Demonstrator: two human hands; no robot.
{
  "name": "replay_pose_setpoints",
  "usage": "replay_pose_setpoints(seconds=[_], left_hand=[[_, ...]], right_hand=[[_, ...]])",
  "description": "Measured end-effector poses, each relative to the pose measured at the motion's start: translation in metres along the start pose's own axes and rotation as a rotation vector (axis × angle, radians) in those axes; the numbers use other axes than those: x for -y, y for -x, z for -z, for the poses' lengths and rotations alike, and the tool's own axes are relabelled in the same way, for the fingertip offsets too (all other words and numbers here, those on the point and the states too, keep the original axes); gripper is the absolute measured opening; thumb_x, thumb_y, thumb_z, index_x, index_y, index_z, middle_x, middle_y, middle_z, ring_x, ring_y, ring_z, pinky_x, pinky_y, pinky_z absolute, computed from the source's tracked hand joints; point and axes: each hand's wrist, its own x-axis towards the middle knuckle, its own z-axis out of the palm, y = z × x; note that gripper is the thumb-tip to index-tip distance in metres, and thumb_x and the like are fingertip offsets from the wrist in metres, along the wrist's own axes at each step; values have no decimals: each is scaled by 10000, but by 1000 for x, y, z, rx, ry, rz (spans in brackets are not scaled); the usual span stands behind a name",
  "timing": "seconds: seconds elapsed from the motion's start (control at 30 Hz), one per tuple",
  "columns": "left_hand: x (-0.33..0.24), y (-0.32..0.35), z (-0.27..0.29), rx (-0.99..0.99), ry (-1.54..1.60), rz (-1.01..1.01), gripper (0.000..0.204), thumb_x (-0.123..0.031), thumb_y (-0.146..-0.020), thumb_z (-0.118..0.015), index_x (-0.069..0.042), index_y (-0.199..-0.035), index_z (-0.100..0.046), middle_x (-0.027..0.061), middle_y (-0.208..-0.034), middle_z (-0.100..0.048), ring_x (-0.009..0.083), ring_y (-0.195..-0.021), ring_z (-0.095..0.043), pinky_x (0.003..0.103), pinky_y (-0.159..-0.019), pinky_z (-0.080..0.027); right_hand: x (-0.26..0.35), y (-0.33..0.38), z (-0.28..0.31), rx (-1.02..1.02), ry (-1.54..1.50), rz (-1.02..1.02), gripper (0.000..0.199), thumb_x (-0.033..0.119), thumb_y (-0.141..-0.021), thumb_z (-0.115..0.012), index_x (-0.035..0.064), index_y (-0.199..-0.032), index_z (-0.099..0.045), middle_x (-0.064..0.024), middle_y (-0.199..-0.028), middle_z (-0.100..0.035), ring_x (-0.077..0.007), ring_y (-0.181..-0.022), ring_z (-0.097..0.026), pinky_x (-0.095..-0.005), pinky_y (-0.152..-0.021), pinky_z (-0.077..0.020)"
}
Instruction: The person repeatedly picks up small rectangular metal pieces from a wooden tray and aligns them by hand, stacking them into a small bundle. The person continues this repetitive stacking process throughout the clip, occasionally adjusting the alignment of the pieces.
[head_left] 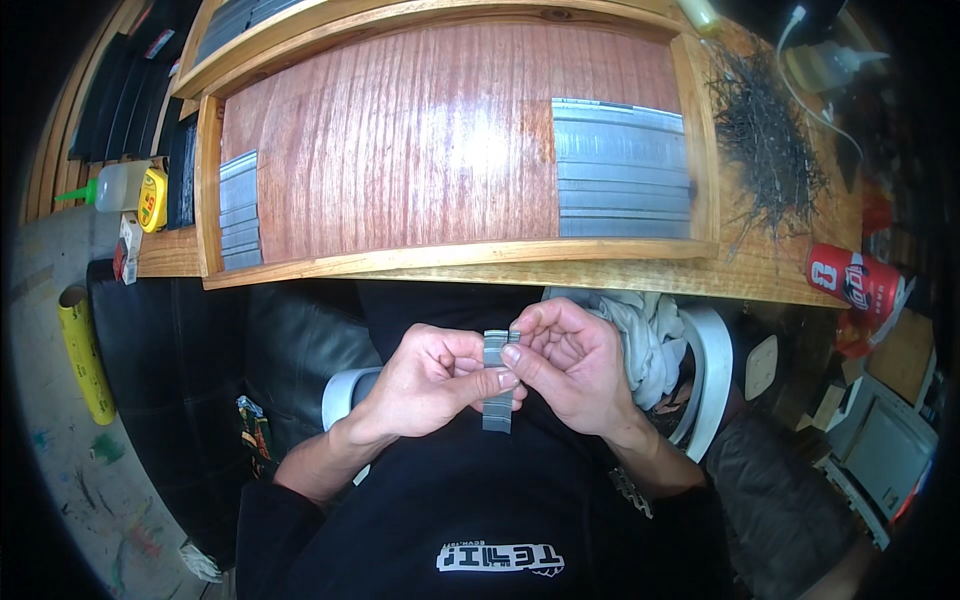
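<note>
My left hand point(430, 378) and my right hand point(568, 362) meet over my lap, both gripping one small grey strip of metal slats point(496, 405), held upright between the fingertips. Its lower end sticks out below my thumbs. Above the hands lies a shallow wooden tray point(450, 258) with a reddish wood bottom. A stack of grey slats point(622, 170) fills the tray's right end, and a narrower stack of slats point(239, 210) lies at its left end.
A heap of thin dark wire bits point(765, 140) lies on the wooden bench right of the tray, with a red drink can point(855, 282) below it. A yellow tape measure point(152, 198) and a squeeze bottle point(115, 186) sit at the left. White cloth point(645, 335) lies on the chair.
</note>
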Motion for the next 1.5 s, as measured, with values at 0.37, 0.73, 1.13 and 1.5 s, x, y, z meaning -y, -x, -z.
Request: replay_pose_setpoints(seconds=[0.37,0.73,1.13,1.5], left_hand=[[2,0,0,17,-31,-6,166,-14,-998,-691,26,-1153,-734,118,-1012,-785,104,-887,-728,215,-712,-562],[3,1,-2,15,-17,-9,166,-19,-998,-692,17,-1153,-739,112,-1001,-788,92,-856,-723,203,-688,-549],[0,4,-3,-127,49,-98,175,-11,-986,-696,46,-1151,-714,184,-994,-783,249,-915,-782,308,-777,-639],[-12,-9,-13,3,25,3,161,11,-984,-681,44,-1137,-718,197,-1018,-780,265,-931,-783,319,-783,-642]], right_hand=[[7,4,5,-30,17,-107,141,-27,-982,-671,-72,-1114,-648,-90,-937,-701,-69,-775,-673,-207,-652,-554],[2,3,6,-25,109,-89,64,-6,-985,-666,-63,-1014,-678,-66,-849,-710,-60,-682,-663,-202,-580,-532],[94,22,29,-159,443,172,45,-2,-958,-683,-22,-980,-717,-52,-830,-696,-74,-693,-632,-209,-621,-509],[111,23,45,-140,596,12,138,37,-961,-734,-59,-1060,-731,-80,-885,-745,-87,-731,-690,-204,-646,-554]])
